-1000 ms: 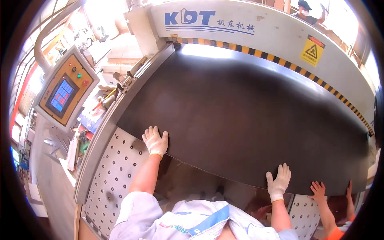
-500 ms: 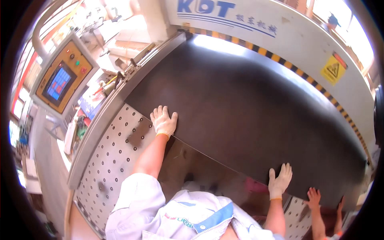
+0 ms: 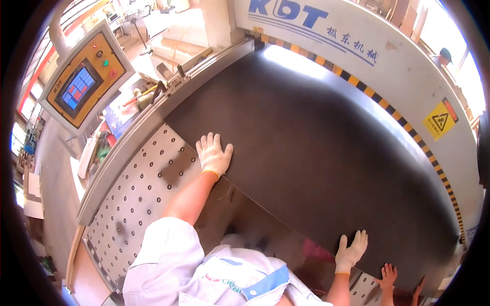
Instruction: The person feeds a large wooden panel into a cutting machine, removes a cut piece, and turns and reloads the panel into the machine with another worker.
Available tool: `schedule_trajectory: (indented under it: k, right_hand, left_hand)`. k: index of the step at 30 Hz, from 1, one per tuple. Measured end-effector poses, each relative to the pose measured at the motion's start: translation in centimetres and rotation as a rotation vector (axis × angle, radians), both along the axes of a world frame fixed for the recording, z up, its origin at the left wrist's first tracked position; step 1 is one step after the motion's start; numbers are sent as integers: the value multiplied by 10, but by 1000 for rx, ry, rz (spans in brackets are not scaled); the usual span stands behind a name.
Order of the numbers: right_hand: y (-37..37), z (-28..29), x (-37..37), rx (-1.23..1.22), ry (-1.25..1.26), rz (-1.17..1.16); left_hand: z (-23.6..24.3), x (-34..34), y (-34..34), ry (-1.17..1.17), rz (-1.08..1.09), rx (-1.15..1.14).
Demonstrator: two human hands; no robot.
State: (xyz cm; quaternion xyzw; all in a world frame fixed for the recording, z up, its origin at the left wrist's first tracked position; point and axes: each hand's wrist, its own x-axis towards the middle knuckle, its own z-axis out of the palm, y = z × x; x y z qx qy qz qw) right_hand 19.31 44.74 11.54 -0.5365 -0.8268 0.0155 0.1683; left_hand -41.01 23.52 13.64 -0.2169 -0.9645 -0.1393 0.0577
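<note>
A large dark board (image 3: 311, 148) lies flat, its far side reaching to the striped edge of a machine. My left hand (image 3: 214, 154), in a pale work glove, rests flat on the board's near left edge with fingers spread. Farther right along the same edge, my right hand (image 3: 351, 251), gloved alike, lies palm down with fingers stretched and thumb apart. Neither hand grasps anything. Just right of it, a co-worker's bare hand (image 3: 388, 276) touches the board, and their other hand (image 3: 419, 288) is partly seen at its right end.
A perforated metal table (image 3: 133, 196) extends at the left, bordered by a long grey rail (image 3: 120, 171). A control panel (image 3: 81, 84) with a screen hangs at upper left. The white machine beam (image 3: 388, 61) with a black-and-yellow striped edge (image 3: 375, 97) spans the far side.
My view has turned slightly, shifting the whole scene. Both hands stay flat on the near edge of the board. The co-worker's hands are still beside my right hand.
</note>
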Motion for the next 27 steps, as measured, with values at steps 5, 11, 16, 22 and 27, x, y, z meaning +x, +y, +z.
schedule_trajectory:
  k: [5, 11, 16, 22, 27]
  right_hand:
    - [0, -11, 7, 42, 26, 24]
    - [-50, 24, -33, 187, -115, -356]
    - [-63, 12, -75, 54, 96, -550]
    - [-71, 15, -98, 45, -11, -565]
    - [-64, 4, -85, 102, 90, -525]
  left_hand:
    - [13, 0, -24, 111, 9, -48]
    - [38, -50, -47, -237, -137, 215]
    - [186, -191, -139, 289, -39, 37]
    - [270, -306, -249, 668, 142, -312]
    - [280, -349, -248, 927, 175, -278]
